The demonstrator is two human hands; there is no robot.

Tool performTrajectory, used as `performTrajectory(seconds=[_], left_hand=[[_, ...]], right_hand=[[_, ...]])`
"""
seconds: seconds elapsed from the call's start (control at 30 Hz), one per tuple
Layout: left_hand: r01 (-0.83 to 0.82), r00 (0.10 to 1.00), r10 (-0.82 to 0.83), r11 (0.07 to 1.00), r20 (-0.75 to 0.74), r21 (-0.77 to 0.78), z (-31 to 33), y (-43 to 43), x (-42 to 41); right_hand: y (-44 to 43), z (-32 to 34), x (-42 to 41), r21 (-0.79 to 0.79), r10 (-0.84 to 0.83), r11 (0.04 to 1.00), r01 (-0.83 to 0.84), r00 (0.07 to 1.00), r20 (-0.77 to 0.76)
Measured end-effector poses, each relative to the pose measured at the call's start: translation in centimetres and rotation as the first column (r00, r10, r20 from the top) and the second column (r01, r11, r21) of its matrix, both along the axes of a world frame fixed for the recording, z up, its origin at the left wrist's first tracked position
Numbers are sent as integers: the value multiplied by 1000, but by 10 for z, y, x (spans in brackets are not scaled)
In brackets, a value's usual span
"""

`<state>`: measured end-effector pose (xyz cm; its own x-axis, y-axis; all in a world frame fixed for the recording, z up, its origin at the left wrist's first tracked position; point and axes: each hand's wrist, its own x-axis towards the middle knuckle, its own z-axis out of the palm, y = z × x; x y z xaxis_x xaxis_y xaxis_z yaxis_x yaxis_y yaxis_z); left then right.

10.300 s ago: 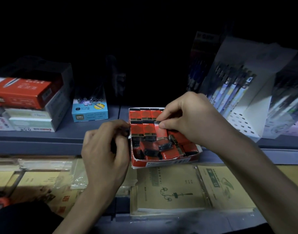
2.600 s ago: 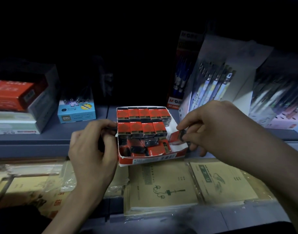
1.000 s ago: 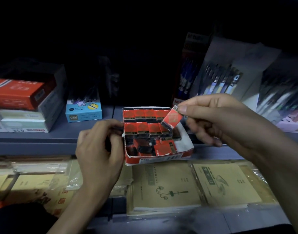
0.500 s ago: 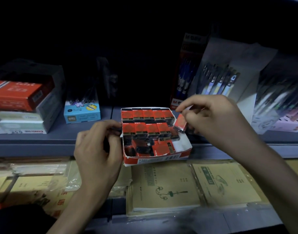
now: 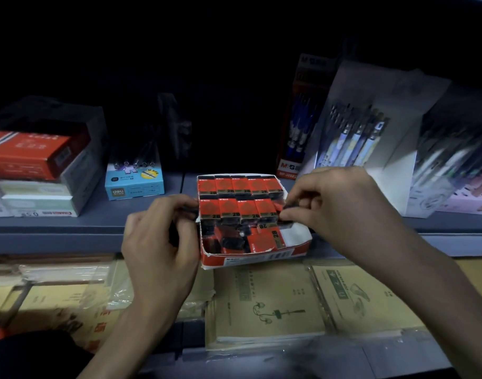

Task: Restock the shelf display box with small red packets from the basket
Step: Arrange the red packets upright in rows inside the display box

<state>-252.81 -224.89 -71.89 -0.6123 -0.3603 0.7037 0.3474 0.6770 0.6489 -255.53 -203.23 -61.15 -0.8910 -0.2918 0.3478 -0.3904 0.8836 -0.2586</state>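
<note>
I watched the right hand [image 5: 341, 212] pinch 1 red packet [image 5: 277, 207] between thumb and forefinger at row 2's right end in the display box [image 5: 250, 259]. The left hand [image 5: 163, 242], fingers curled, gripped its left wall. I judged it light, stiff and slick, best held by its short edges.

One head-worn view – close in, facing forward and down onto the shelf [image 5: 141, 214], both hands in mid-frame.
</note>
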Motion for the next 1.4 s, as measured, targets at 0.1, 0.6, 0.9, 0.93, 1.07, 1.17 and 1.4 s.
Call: performTrajectory(seconds=[0.1, 0.6, 0.9, 0.93, 1.07, 1.17, 1.4], left_hand=[[0, 1000, 0, 1000, 6, 11, -1, 0, 0], [7, 1000, -7, 1000, -2, 15, -2, 1, 0], [-8, 1000, 8, 1000, -3, 12, -3, 0, -1], [-8, 1000, 8, 1000, -4, 12, -3, 0, -1], [-4, 1000, 4, 1000, -3, 12, -2, 0, -1], [4, 1000, -4, 1000, -4, 4, -2, 0, -1], [-5, 1000, 5, 1000, 3, -1, -2, -1, 0]], right_hand=[[-3, -1, -2, 23, -9, 1000, 7, 998, 57], [-14, -1, 3, 108, -137, 986, 124, 982, 128], [-9, 26, 21, -159, 121, 985, -65, 921, 371], [-12, 25, 23, -153, 162, 983, -103, 881, 444], [-16, 17, 21, -114, 173, 984, -134, 857, 485], [-17, 17, 21, -94, 177, 984, -152, 881, 439], [-6, 33, 13, -342, 110, 940, -15, 959, 262]])
